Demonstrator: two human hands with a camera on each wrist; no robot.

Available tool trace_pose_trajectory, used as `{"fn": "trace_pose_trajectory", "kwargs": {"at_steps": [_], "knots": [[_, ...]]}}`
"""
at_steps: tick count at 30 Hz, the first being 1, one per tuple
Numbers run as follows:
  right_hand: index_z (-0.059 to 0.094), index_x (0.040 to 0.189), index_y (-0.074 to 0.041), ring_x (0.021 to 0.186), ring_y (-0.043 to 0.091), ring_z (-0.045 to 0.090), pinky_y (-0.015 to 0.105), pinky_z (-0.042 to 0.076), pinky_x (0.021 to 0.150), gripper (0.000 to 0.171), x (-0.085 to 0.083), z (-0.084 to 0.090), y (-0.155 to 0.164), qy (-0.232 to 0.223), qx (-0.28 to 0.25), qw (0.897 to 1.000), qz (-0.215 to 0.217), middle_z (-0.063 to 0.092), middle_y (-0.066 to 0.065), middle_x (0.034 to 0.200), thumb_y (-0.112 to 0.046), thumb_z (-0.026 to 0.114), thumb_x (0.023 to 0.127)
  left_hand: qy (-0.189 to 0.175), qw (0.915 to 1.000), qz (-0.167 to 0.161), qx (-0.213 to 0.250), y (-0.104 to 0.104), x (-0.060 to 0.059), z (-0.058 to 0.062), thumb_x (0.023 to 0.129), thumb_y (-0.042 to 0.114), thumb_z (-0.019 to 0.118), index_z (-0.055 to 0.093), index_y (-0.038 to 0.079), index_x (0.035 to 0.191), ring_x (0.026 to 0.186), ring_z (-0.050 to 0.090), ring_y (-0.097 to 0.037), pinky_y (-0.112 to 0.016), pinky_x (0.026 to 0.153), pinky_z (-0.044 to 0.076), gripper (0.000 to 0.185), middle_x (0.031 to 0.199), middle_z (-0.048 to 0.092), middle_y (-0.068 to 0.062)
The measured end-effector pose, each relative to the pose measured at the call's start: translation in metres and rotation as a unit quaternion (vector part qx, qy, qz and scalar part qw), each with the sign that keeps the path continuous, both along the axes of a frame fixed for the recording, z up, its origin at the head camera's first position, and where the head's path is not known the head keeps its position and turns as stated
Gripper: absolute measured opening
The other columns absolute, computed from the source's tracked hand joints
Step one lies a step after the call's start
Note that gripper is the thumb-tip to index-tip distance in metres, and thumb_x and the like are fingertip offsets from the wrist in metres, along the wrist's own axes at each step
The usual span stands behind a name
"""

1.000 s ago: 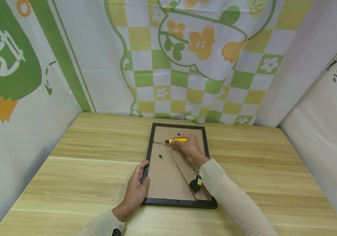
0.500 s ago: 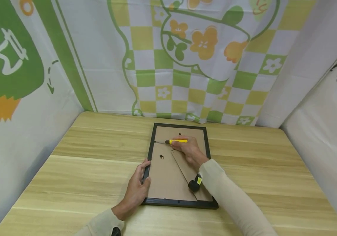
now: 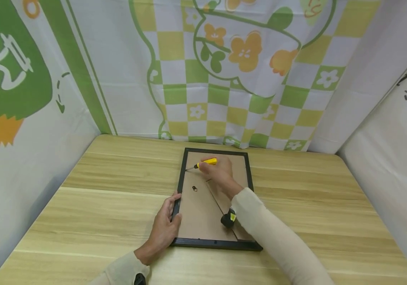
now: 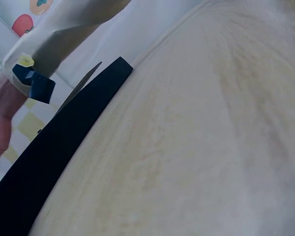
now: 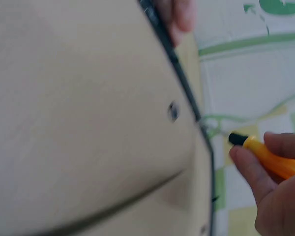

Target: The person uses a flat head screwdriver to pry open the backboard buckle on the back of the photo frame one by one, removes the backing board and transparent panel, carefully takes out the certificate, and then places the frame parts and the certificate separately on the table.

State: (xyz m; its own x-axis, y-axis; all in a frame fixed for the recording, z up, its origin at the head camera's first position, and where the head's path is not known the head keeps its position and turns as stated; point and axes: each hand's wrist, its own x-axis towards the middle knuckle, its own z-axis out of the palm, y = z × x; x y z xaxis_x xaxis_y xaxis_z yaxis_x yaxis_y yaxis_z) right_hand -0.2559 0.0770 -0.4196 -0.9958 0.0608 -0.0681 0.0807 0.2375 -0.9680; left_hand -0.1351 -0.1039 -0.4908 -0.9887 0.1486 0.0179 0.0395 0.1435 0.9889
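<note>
A black picture frame [image 3: 217, 244] lies face down, its brown backing board [image 3: 199, 217] upward. My left hand [image 3: 165, 225] holds its left edge, thumb over the rim and fingers along the outer side. A screwdriver with a yellow handle [image 3: 209, 162] is pinched in my right hand [image 3: 221, 174], above the upper part of the board. Its thin metal shaft slants down to the left, the tip at a small dark tab on the inner left rim. In the right wrist view, thumb and fingers close round the handle [image 5: 273, 158] near its black collar.
A hanging ring [image 3: 194, 189] sits on the board's left half. The stand leg [image 3: 244, 234] lies slanted across the right half, partly under my forearm. Beneath is a wooden table [image 3: 100, 209], with a patterned cloth [image 3: 196, 91] behind and white side panels.
The right hand has shifted up and left, tilting the screwdriver handle steeper while the tip stays by the left rim. My right wrist and sleeve moved left too. The left hand stays put.
</note>
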Motion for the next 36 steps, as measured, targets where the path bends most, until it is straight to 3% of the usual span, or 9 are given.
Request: {"fn": "trace_pose_trajectory", "kwargs": {"at_steps": [3,6,11,16,19,23,26,30,36], "knots": [[0.076,0.104,-0.003,0.073,0.013,0.063,0.022,0.056,0.064,0.020,0.001,0.012,-0.014,0.036,0.076,0.996,0.003,0.074,0.013,0.100,-0.011,0.073,0.086,0.000,1.0000,0.001,0.000,0.000,0.000,0.000,0.094,-0.011,0.041,0.035,0.005,0.147,0.151,0.017,-0.029,-0.042,0.118,0.022,0.056,0.165,0.012,-0.016],[0.076,0.103,-0.004,0.070,0.014,0.062,0.020,0.051,0.060,0.019,0.003,0.022,-0.030,0.073,0.161,0.984,0.011,0.075,0.010,0.099,-0.013,0.072,0.088,0.001,1.0000,0.003,0.002,0.000,0.000,0.000,0.093,-0.011,0.042,0.036,0.006,0.147,0.151,0.018,-0.029,-0.042,0.118,0.022,0.056,0.165,0.014,-0.016],[0.077,0.100,-0.005,0.062,0.012,0.062,0.017,0.046,0.053,0.015,0.006,0.033,-0.050,0.117,0.237,0.964,0.028,0.076,0.009,0.094,-0.013,0.069,0.090,0.018,0.9998,0.001,0.002,0.000,-0.002,0.000,0.094,-0.011,0.043,0.036,0.004,0.146,0.150,0.019,-0.031,-0.045,0.117,0.023,0.055,0.164,0.016,-0.019],[0.077,0.100,-0.005,0.062,0.014,0.064,0.018,0.047,0.051,0.015,0.006,0.036,-0.052,0.119,0.255,0.959,0.025,0.075,0.009,0.090,-0.013,0.069,0.090,0.023,0.9997,-0.005,0.003,0.003,-0.002,0.000,0.094,-0.010,0.043,0.036,0.003,0.146,0.151,0.018,-0.033,-0.046,0.118,0.023,0.054,0.163,0.016,-0.020],[0.077,0.102,-0.005,0.074,0.016,0.068,0.021,0.053,0.060,0.017,0.003,0.034,-0.043,0.095,0.234,0.967,0.034,0.075,0.009,0.098,-0.014,0.069,0.090,0.021,0.9998,0.000,0.004,0.002,-0.001,0.000,0.094,-0.011,0.043,0.037,0.003,0.146,0.151,0.018,-0.032,-0.046,0.118,0.022,0.054,0.163,0.017,-0.020],[0.076,0.104,-0.004,0.084,0.020,0.067,0.025,0.056,0.067,0.020,-0.002,0.027,-0.020,0.044,0.169,0.983,0.052,0.072,0.011,0.106,-0.015,0.071,0.088,0.025,0.9997,0.006,0.001,0.001,0.001,0.000,0.093,-0.012,0.042,0.037,0.002,0.145,0.150,0.018,-0.033,-0.045,0.118,0.021,0.054,0.163,0.016,-0.020],[0.077,0.103,-0.005,0.093,0.022,0.068,0.027,0.057,0.070,0.019,-0.004,0.021,0.000,0.019,0.153,0.986,0.069,0.071,0.012,0.112,-0.014,0.073,0.086,0.027,0.9996,0.009,-0.001,0.001,0.001,0.000,0.093,-0.012,0.043,0.037,0.002,0.145,0.150,0.019,-0.033,-0.045,0.118,0.021,0.054,0.163,0.016,-0.020],[0.078,0.101,-0.008,0.104,0.023,0.067,0.029,0.058,0.077,0.018,-0.003,0.015,0.020,0.006,0.215,0.972,0.091,0.073,0.009,0.114,-0.013,0.076,0.084,0.023,0.9997,0.010,0.000,0.002,0.001,0.001,0.093,-0.012,0.043,0.038,0.002,0.145,0.150,0.020,-0.033,-0.047,0.119,0.022,0.054,0.163,0.017,-0.020],[0.078,0.104,-0.010,0.101,0.020,0.068,0.030,0.058,0.082,0.020,0.001,0.012,0.033,0.030,0.321,0.936,0.142,0.075,0.006,0.109,-0.015,0.076,0.085,0.015,0.9998,0.013,0.008,0.003,0.000,0.002,0.092,-0.012,0.043,0.038,0.003,0.145,0.150,0.022,-0.032,-0.045,0.118,0.024,0.055,0.163,0.018,-0.019]]}}
